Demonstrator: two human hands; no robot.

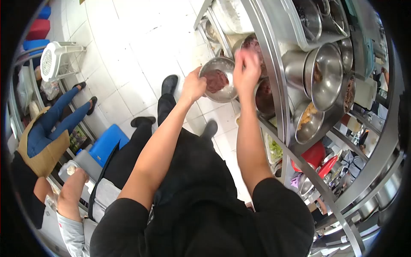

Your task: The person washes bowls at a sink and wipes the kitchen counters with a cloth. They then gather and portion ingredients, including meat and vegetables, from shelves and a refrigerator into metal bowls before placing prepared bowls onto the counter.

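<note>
My left hand (194, 85) grips the rim of a round metal bowl (230, 91), its fingers closed on the left edge. Dark red meat (215, 80) lies inside the bowl. Over the bowl's right side is my right hand (247, 70), blurred by motion, its fingers too smeared to read. Just behind that hand, a container of similar dark red meat (252, 43) sits at the counter's near edge. Below it stands another metal container (265, 97) with dark red contents.
Metal bowls (327, 77) and an orange-filled bowl (309, 122) stand on the right behind a steel rail (274, 55). A white stool (50, 61) and a blue stool (108, 143) are at left. Co-workers' legs (58, 115) and a co-worker's arm (70, 195) show at left.
</note>
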